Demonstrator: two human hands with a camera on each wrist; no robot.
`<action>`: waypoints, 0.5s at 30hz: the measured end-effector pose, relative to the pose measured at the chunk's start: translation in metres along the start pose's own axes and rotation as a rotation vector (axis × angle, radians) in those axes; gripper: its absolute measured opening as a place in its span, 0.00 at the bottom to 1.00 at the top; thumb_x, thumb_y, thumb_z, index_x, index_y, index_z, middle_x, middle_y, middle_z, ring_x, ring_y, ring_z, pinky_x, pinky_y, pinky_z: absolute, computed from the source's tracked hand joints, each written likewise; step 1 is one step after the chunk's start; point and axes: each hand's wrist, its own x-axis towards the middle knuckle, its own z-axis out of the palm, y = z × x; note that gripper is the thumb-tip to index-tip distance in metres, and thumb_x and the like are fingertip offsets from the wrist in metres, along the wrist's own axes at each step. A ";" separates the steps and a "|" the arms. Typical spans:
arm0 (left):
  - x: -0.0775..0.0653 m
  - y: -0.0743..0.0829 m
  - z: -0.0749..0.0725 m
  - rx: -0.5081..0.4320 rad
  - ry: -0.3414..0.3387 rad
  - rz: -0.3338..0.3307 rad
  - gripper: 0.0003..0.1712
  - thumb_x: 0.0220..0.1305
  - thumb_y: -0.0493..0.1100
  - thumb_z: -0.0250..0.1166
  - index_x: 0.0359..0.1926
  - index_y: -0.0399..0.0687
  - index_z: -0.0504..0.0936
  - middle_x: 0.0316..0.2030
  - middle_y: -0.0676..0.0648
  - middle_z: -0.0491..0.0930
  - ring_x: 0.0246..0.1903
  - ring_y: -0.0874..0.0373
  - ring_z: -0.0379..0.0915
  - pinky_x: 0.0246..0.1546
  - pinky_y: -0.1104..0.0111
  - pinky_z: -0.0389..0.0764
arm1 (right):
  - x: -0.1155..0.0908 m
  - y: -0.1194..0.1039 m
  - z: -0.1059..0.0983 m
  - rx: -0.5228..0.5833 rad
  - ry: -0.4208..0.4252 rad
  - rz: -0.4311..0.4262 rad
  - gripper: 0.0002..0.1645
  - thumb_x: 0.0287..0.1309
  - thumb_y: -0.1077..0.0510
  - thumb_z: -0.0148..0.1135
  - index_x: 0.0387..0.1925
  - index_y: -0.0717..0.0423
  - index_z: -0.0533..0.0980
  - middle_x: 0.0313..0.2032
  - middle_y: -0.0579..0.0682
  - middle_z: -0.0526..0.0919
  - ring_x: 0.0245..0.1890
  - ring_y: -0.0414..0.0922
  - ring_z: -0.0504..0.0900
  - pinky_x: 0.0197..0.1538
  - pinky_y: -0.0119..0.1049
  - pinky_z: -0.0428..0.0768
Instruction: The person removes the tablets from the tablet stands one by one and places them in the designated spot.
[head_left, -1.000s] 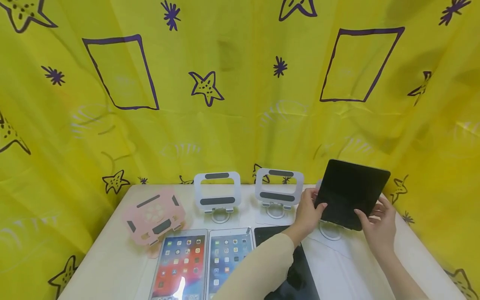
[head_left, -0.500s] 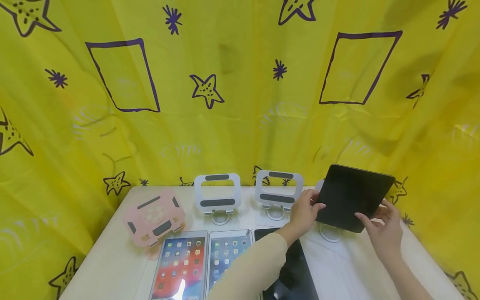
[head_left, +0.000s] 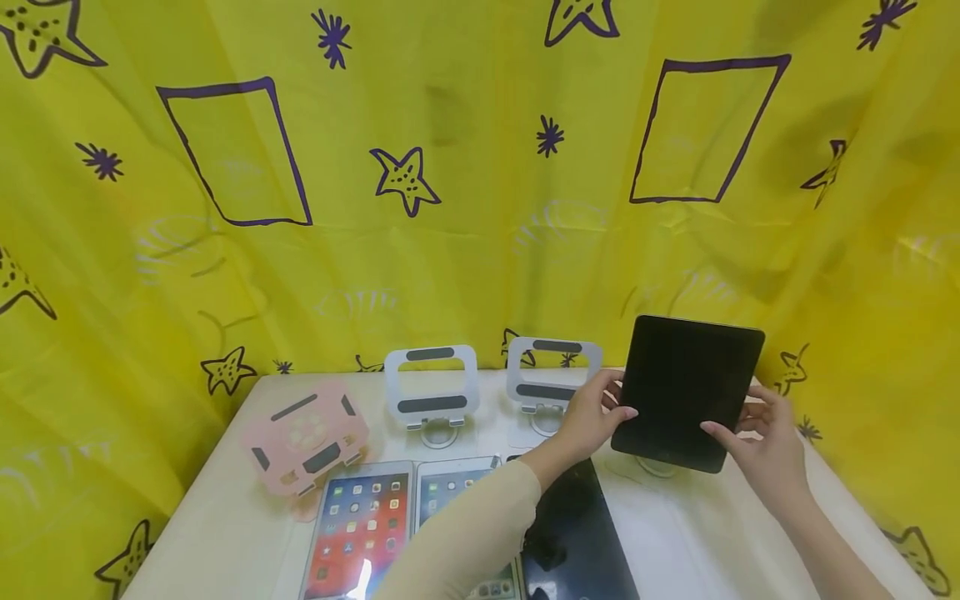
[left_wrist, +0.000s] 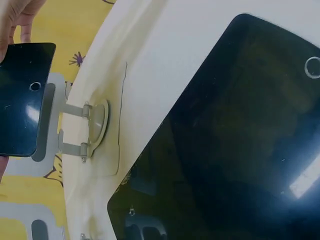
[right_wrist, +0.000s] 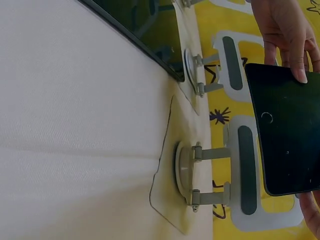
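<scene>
A black-screened tablet is held up at the right of the table, nearly upright. My left hand pinches its left edge, thumb on the front and fingers behind. On the lower right edge my right hand pinches likewise. Behind the tablet is a grey-white folding stand, mostly hidden in the head view; its round base peeks out below. The right wrist view shows the stand's frame with a dark pad, and the tablet overlapping its opening. The home button faces me, at the lower edge.
Two similar stands and a pink stand line the back. In front lie two tablets with lit screens and a larger black tablet, partly under my left arm. A yellow curtain hangs behind the table.
Both hands have shifted the tablet a little to the left and turned it anticlockwise, so it leans less. The grips have stayed; the head view has moved slightly.
</scene>
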 end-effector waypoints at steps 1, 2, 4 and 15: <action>-0.002 0.000 -0.001 -0.013 -0.011 -0.006 0.22 0.57 0.39 0.68 0.52 0.51 0.73 0.34 0.53 0.74 0.30 0.70 0.70 0.29 0.81 0.73 | -0.001 0.000 -0.001 -0.012 -0.010 -0.009 0.42 0.47 0.64 0.72 0.58 0.63 0.56 0.32 0.29 0.66 0.28 0.23 0.67 0.31 0.11 0.69; -0.004 0.000 -0.001 -0.028 -0.017 -0.014 0.22 0.57 0.38 0.68 0.53 0.51 0.73 0.35 0.52 0.75 0.30 0.70 0.70 0.29 0.80 0.73 | -0.001 0.000 -0.002 -0.021 -0.022 -0.015 0.42 0.47 0.64 0.72 0.57 0.63 0.56 0.32 0.30 0.67 0.28 0.23 0.67 0.31 0.11 0.69; -0.008 0.000 0.001 -0.061 -0.025 -0.041 0.22 0.57 0.38 0.68 0.53 0.51 0.73 0.35 0.53 0.74 0.30 0.70 0.69 0.28 0.80 0.74 | -0.001 0.000 -0.005 -0.047 -0.053 -0.019 0.43 0.46 0.64 0.73 0.58 0.65 0.55 0.32 0.35 0.69 0.27 0.24 0.67 0.30 0.13 0.69; -0.038 -0.004 0.015 -0.278 -0.050 -0.199 0.23 0.54 0.32 0.69 0.50 0.47 0.73 0.29 0.57 0.68 0.20 0.68 0.68 0.20 0.73 0.80 | -0.007 0.007 -0.019 -0.088 -0.292 0.042 0.44 0.44 0.64 0.73 0.58 0.69 0.56 0.36 0.60 0.73 0.25 0.29 0.69 0.25 0.24 0.75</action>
